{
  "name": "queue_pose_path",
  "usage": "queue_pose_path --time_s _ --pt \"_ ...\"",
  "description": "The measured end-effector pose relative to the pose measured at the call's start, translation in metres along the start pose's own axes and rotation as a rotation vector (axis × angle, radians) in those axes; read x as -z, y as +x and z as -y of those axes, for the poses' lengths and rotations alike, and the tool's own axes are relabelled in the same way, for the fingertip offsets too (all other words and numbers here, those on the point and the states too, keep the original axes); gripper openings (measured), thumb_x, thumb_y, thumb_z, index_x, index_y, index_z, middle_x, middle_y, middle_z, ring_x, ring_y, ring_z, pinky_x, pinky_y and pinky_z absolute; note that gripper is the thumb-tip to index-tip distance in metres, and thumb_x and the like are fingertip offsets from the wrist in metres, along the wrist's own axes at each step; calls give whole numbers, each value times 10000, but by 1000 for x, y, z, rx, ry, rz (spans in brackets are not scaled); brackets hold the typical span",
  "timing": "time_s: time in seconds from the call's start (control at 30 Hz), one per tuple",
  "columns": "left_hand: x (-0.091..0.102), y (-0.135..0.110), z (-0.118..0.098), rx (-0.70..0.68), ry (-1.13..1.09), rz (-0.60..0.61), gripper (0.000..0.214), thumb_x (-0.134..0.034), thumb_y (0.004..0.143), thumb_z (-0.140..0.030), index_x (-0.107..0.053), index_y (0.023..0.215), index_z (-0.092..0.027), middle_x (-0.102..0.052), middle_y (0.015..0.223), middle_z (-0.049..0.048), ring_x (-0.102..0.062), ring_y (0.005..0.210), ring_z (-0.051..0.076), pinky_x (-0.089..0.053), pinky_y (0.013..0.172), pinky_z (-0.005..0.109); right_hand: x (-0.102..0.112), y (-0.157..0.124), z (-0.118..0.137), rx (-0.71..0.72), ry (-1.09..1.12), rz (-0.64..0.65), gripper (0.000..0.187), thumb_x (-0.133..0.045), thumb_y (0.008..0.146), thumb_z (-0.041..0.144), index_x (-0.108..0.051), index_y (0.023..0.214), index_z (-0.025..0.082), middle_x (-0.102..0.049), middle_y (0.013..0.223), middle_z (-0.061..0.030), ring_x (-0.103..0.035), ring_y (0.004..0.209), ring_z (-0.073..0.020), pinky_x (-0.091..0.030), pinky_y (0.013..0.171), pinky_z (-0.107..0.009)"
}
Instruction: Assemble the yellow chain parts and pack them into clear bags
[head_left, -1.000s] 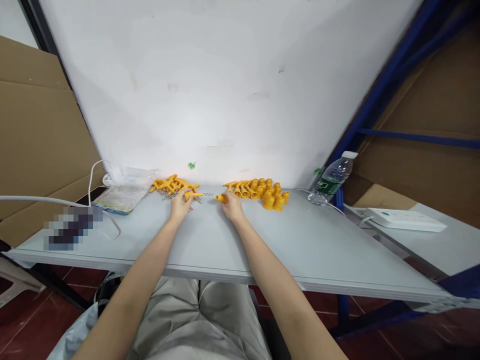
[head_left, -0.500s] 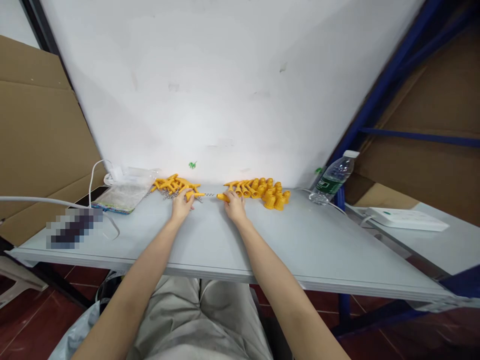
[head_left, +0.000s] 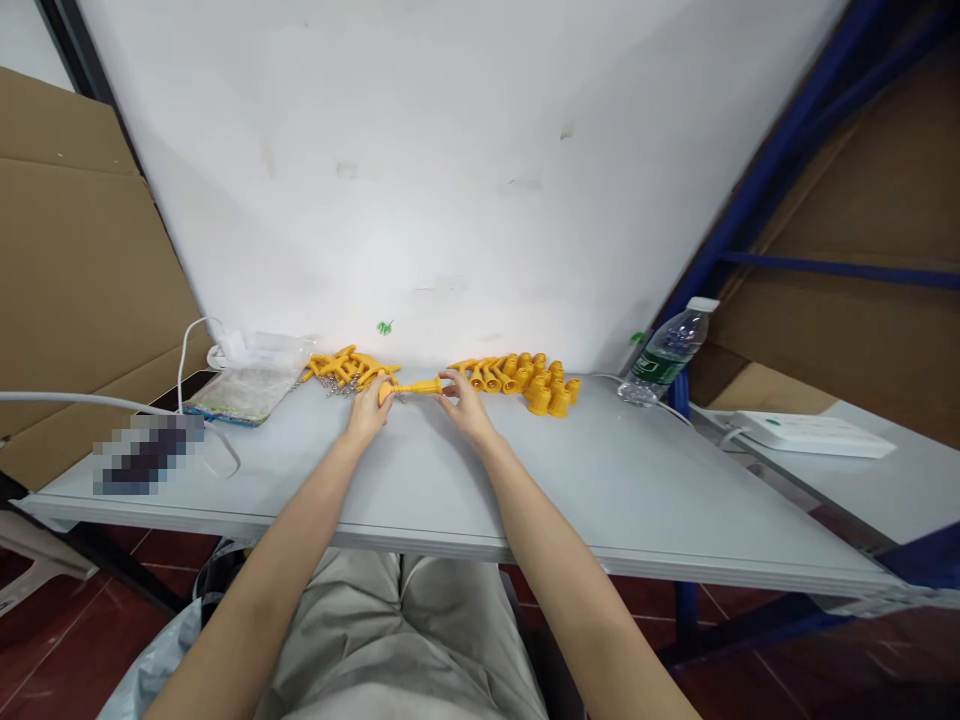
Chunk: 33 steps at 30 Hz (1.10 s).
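My left hand (head_left: 366, 412) pinches the yellow handle of a corkscrew (head_left: 385, 391). A yellow plastic sleeve (head_left: 421, 387) covers its metal spiral, and the two lie in one line from left to right just above the table. At the sleeve's flared end, the fingertips and thumb of my right hand (head_left: 468, 408) are around the rim. Behind my left hand is a pile of yellow-handled corkscrews (head_left: 349, 365) with bare metal spirals. Several more yellow sleeves (head_left: 538, 395) are grouped to the right of my right hand, some lying and some standing on their wide ends.
A water bottle (head_left: 667, 355) leans at the right by the blue frame. A white power strip (head_left: 817, 436) lies beyond it. On the left are a plastic bag (head_left: 251, 390), white cables (head_left: 90, 402) and a blurred dark object (head_left: 148, 455). A white wall (head_left: 465, 200) backs the table.
The sleeve has moved left over the corkscrew's spiral, which showed bare before. My right hand has shifted its grip to the sleeve's flared end. The left hand stays nearly in place.
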<state>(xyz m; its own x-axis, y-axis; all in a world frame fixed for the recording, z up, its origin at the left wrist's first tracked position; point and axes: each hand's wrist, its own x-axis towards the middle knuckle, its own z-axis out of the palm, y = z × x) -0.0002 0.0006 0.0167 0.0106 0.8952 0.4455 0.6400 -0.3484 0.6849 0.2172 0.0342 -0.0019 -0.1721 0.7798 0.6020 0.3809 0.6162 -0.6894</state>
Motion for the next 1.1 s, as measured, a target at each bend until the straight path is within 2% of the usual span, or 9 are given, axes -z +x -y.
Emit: queue_pose_path --time_s 0.13,0.23,0.37,0.47,0.53,0.6,0.7,0.83,1.1 --pt "0 1 6 -84 34 -47 341 -497 900 -241 -561 1231 -190 -677 1029 63 -645 642 143 -539 736 298 4 3 4 -86 184 48 451 -668 758 438 -592 1125 186 -612 1178 -136 -660 879 -207 -523 840 -403" --pt "1 1 8 -158 49 -48 328 -471 916 -242 -561 1227 -191 -642 1144 92 -663 783 165 -541 781 307 7 2 14 -187 247 56 530 -691 703 595 -617 1023 179 -666 993 -102 -662 747 -194 -531 757 -382" --pt "1 0 7 -215 53 -36 321 -466 922 -251 -565 1222 -194 -631 1169 100 -664 902 191 -534 847 330 10 0 32 -308 261 65 585 -578 689 777 -558 725 193 -620 629 -20 -577 515 -147 -497 587 -308" --pt "-1 0 6 -228 41 -46 311 -468 921 -247 -567 1211 -199 -636 1161 99 -663 933 200 -530 874 348 10 -1 42 -405 214 38 596 -488 746 791 -479 624 208 -545 498 3 -485 401 -115 -432 501 -280" --pt "-1 1 7 -221 35 -56 302 -472 918 -244 -568 1201 -199 -643 1139 97 -665 927 200 -529 876 353 11 -1 44 -438 207 42 577 -493 771 760 -544 706 189 -605 568 -17 -516 413 -115 -435 516 -280" --pt "-1 2 7 -207 31 -59 297 -475 914 -241 -568 1193 -199 -645 1127 92 -669 894 194 -529 866 351 12 -1 44 -416 239 84 554 -594 742 703 -612 911 175 -689 779 -54 -607 511 -133 -463 566 -283" --pt "0 2 7 -172 21 -43 297 -478 914 -251 -565 1193 -199 -639 1132 84 -663 725 153 -539 804 331 16 0 39 -337 305 148 646 -731 667 599 -588 1158 204 -691 973 -67 -669 643 -156 -498 644 -303" --pt "1 0 3 -130 -28 -20 285 -508 907 -295 -561 1174 -210 -632 1150 68 -541 474 65 -542 649 282 15 0 34 -309 347 145 633 -722 679 593 -607 1140 174 -692 842 -50 -647 596 -158 -515 681 -342" --pt "1 -2 -2 -75 -74 -31 244 -540 885 -312 -580 1105 -212 -646 1119 54 -497 419 40 -532 563 251 10 0 37 -358 337 84 644 -693 680 664 -624 1048 141 -692 694 -41 -604 504 -142 -491 594 -307"
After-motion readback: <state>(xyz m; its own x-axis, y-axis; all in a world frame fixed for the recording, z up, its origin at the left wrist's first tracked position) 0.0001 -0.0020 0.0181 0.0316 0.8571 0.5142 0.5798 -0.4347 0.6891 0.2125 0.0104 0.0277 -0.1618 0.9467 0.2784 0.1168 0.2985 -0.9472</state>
